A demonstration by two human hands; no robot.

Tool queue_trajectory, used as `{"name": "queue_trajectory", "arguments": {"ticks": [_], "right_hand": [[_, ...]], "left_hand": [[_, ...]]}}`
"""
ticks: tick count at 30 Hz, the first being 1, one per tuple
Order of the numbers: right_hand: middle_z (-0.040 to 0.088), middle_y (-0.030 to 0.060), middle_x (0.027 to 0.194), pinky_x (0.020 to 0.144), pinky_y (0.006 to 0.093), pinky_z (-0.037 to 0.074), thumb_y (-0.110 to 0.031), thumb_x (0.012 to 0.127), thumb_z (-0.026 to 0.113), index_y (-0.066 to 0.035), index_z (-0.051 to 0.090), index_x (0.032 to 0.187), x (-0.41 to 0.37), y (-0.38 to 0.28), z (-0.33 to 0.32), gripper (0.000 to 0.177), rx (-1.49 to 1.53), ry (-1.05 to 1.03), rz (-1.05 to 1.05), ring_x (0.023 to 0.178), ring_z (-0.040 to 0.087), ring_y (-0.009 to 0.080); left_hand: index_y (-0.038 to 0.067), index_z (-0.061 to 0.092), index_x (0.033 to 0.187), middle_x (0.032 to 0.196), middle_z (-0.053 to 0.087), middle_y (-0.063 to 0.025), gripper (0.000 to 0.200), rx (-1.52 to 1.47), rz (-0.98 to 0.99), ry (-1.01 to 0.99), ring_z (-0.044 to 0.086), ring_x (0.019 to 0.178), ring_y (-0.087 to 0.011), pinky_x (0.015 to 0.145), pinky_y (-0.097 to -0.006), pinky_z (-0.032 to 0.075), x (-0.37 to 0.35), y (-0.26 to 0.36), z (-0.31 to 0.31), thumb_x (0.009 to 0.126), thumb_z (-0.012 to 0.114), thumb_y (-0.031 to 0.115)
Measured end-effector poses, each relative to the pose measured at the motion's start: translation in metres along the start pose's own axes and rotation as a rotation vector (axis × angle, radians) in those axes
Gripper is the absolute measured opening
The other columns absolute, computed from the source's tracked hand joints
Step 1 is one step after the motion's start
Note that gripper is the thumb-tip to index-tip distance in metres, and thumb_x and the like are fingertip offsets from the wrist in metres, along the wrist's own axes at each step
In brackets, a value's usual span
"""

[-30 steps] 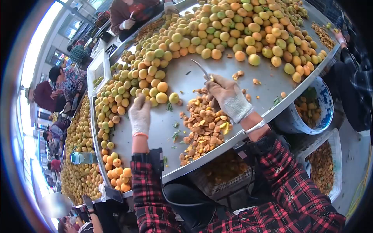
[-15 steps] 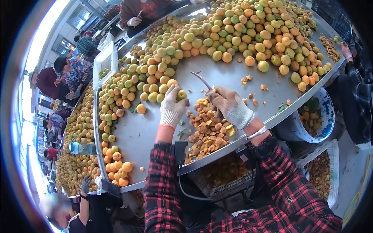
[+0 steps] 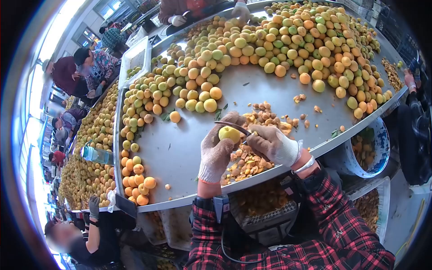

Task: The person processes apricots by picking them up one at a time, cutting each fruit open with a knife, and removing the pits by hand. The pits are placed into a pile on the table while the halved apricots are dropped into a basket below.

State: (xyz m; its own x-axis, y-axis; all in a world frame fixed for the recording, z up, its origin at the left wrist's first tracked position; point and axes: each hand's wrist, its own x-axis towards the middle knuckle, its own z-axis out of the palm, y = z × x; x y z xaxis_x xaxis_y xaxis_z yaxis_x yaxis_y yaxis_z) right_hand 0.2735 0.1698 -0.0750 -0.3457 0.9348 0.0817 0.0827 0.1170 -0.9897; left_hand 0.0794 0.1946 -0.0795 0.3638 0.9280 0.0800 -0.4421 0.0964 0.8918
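Observation:
My left hand (image 3: 215, 155), in a knit glove with a brown coated palm, is closed around a yellow-green apricot (image 3: 229, 134). My right hand (image 3: 275, 146), gloved alike, grips a knife with a thin curved blade (image 3: 237, 128). The blade lies across the upper side of the apricot, and its handle is hidden in my fingers. Below and behind both hands, a pile of cut apricot pieces (image 3: 246, 167) is spread on the metal table (image 3: 157, 155). Whole apricots (image 3: 210, 105) lie beyond my left hand.
A large heap of apricots (image 3: 310, 42) covers the table's far side. A blue-and-white bucket (image 3: 384, 148) stands off the right edge, with crates below. Another person's gloved hand (image 3: 241, 12) reaches in at the far edge. A bottle (image 3: 96, 155) lies at left.
My left hand has come right and closer to me with the apricot, away from the whole fruit. The blade, pointing up and clear before, now lies across the apricot. The view has shifted slightly.

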Motion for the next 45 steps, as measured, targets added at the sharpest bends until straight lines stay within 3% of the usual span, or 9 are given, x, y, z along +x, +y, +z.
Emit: {"name": "queue_trajectory", "arguments": {"ticks": [7, 9, 15, 25, 29, 30, 35, 39, 45], "right_hand": [[0.056, 0.0118, 0.071, 0.062, 0.0349, 0.047, -0.027, 0.102, 0.055, 0.0, 0.058, 0.097, 0.001, -0.001, 0.008, 0.028, -0.126, -0.008, -0.075, 0.065, 0.056, 0.0196], [0.058, 0.0139, 0.072, 0.062, 0.0363, 0.047, -0.027, 0.101, 0.055, 0.0, 0.059, 0.097, 0.0, 0.002, 0.01, 0.028, -0.193, 0.009, -0.141, 0.066, 0.058, 0.0225], [0.054, 0.0049, 0.076, 0.064, 0.0305, 0.045, -0.027, 0.103, 0.051, -0.001, 0.058, 0.093, -0.007, 0.001, 0.018, 0.028, -0.005, -0.1, 0.105, 0.07, 0.051, 0.0141], [0.065, 0.0205, 0.08, 0.066, 0.0422, 0.051, -0.017, 0.095, 0.063, -0.003, 0.059, 0.098, 0.007, 0.021, 0.039, 0.015, -0.25, 0.213, -0.232, 0.079, 0.064, 0.0417], [0.065, 0.0216, 0.083, 0.068, 0.0427, 0.052, -0.014, 0.094, 0.063, -0.003, 0.059, 0.099, 0.012, 0.019, 0.034, 0.013, -0.317, 0.122, -0.228, 0.082, 0.065, 0.0419], [0.065, 0.0221, 0.084, 0.068, 0.0428, 0.052, -0.014, 0.094, 0.064, -0.003, 0.059, 0.1, 0.013, 0.015, 0.031, 0.013, -0.27, 0.073, -0.202, 0.083, 0.065, 0.0421], [0.065, 0.0221, 0.084, 0.067, 0.04, 0.052, -0.015, 0.093, 0.066, -0.002, 0.059, 0.101, 0.009, 0.023, 0.029, 0.016, -0.385, -0.006, -0.159, 0.081, 0.065, 0.0412], [0.065, 0.0148, 0.087, 0.071, 0.0331, 0.05, -0.007, 0.094, 0.061, -0.001, 0.059, 0.102, 0.004, 0.015, 0.033, 0.01, -0.299, 0.056, -0.125, 0.078, 0.063, 0.024], [0.063, 0.022, 0.079, 0.064, 0.0447, 0.05, -0.017, 0.093, 0.063, -0.003, 0.058, 0.098, 0.01, 0.028, 0.038, 0.016, -0.337, 0.178, -0.212, 0.077, 0.064, 0.0427]], "left_hand": [[-0.011, 0.046, 0.136, 0.119, 0.064, -0.0152, 0.092, 0.01, -0.063, -0.064, 0.064, 0.092, -0.0146, 0.075, -0.022, 0.052, -0.004, 0.01, -0.015, 0.075, 0.083, 0.048], [-0.007, 0.051, 0.135, 0.122, 0.063, -0.0112, 0.06, 0.018, -0.097, -0.086, 0.062, 0.103, -0.0162, 0.085, -0.0239, 0.051, -0.008, 0.01, -0.021, 0.083, 0.067, 0.018], [-0.006, 0.052, 0.135, 0.12, 0.063, -0.0095, 0.056, 0.069, -0.205, -0.021, 0.061, 0.1, -0.0135, 0.083, -0.0222, 0.05, -0.018, 0.01, -0.016, 0.085, 0.065, 0.016], [-0.01, 0.046, 0.134, 0.131, 0.056, -0.0229, 0.073, -0.202, 0.01, 0.154, 0.057, 0.119, -0.0295, 0.105, -0.0426, 0.044, -0.011, -0.026, 0.017, 0.095, 0.06, 0.049], [-0.009, 0.047, 0.133, 0.129, 0.057, -0.0216, 0.06, -0.057, 0.011, 0.139, 0.059, 0.117, -0.0297, 0.099, -0.0394, 0.05, -0.009, -0.014, 0.007, 0.099, 0.057, 0.039], [-0.005, 0.05, 0.131, 0.121, 0.06, -0.0145, 0.044, -0.121, -0.088, 0.245, 0.059, 0.113, -0.0201, 0.096, -0.0319, 0.05, -0.009, -0.009, 0.001, 0.092, 0.066, 0.008], [-0.005, 0.045, 0.138, 0.13, 0.055, -0.014, 0.064, 0.537, -0.155, 0.171, 0.059, 0.113, -0.0201, 0.099, -0.0311, 0.049, -0.009, 0.011, -0.004, 0.078, 0.065, -0.014], [-0.008, 0.037, 0.144, 0.135, 0.051, -0.0162, 0.064, -0.218, 0.049, 0.177, 0.058, 0.119, -0.0265, 0.102, -0.0362, 0.048, -0.009, -0.003, 0.008, 0.088, 0.066, 0.002], [-0.009, 0.048, 0.134, 0.123, 0.061, -0.0149, 0.05, -0.367, -0.055, 0.061, 0.06, 0.117, -0.0251, 0.099, -0.0353, 0.05, -0.007, -0.014, 0.003, 0.095, 0.063, 0.017]]}}
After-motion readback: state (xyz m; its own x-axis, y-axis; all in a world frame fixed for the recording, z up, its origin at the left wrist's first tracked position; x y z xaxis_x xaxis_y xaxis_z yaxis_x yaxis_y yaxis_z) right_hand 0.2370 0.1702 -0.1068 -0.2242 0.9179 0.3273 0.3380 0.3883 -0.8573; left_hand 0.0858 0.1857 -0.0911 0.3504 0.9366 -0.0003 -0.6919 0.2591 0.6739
